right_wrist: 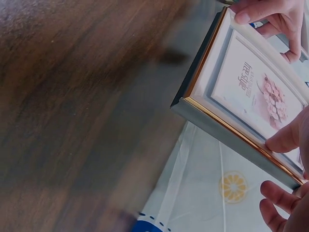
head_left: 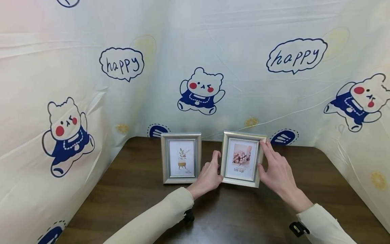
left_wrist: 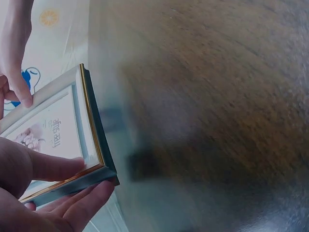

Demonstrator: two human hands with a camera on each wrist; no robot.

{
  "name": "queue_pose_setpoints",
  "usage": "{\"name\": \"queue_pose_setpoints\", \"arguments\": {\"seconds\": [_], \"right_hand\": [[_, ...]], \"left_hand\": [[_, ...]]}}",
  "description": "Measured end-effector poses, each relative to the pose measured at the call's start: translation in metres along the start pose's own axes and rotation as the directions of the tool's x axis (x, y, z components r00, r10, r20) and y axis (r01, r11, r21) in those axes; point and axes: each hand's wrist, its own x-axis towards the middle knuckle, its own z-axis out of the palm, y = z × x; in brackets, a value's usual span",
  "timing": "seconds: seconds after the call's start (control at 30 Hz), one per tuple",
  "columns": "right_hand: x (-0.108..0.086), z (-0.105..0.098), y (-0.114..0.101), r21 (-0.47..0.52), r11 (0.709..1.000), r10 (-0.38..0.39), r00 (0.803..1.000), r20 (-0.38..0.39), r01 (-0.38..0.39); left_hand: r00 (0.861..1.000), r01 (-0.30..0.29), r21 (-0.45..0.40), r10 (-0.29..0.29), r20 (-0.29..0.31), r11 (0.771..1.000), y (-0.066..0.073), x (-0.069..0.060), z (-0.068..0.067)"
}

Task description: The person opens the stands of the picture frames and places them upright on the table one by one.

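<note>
Between both hands is a picture frame (head_left: 242,159) with a silvery border, a pink flower picture and the words "free style". It leans slightly clockwise in the head view; whether its bottom edge touches the table I cannot tell. My left hand (head_left: 208,174) pinches its lower left corner, thumb on the front and fingers behind, as the left wrist view shows. My right hand (head_left: 277,167) holds the right side, with the thumb (right_wrist: 285,137) on the front border and a fingertip near the top corner. A second picture frame (head_left: 181,158) with a potted-plant picture stands upright just left of my left hand.
The dark brown wooden table (head_left: 128,200) lies under everything and reflects light. A pale curtain (head_left: 243,101) printed with bears and "happy" bubbles hangs behind and along both sides. Dark wrist devices (head_left: 299,229) sit at both sleeves.
</note>
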Motion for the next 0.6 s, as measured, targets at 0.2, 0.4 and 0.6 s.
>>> {"name": "queue_pose_setpoints", "arguments": {"seconds": [0.2, 0.4, 0.6], "right_hand": [[-0.0015, 0.0020, 0.0006, -0.012, 1.000, 0.004, 1.000, 0.026, -0.004], [-0.0009, 0.0025, 0.0027, -0.008, 1.000, -0.014, 1.000, 0.018, 0.014], [-0.0024, 0.0031, 0.0036, -0.002, 1.000, -0.029, 1.000, 0.009, 0.029]], "left_hand": [[1.000, 0.015, -0.005, -0.015, 0.003, 1.000, -0.0029, 0.0017, 0.0012], [1.000, 0.015, -0.012, -0.015, 0.006, 1.000, -0.0053, 0.0043, 0.0021], [0.999, 0.035, -0.015, -0.035, 0.023, 0.999, -0.0082, 0.0055, 0.0048]]}}
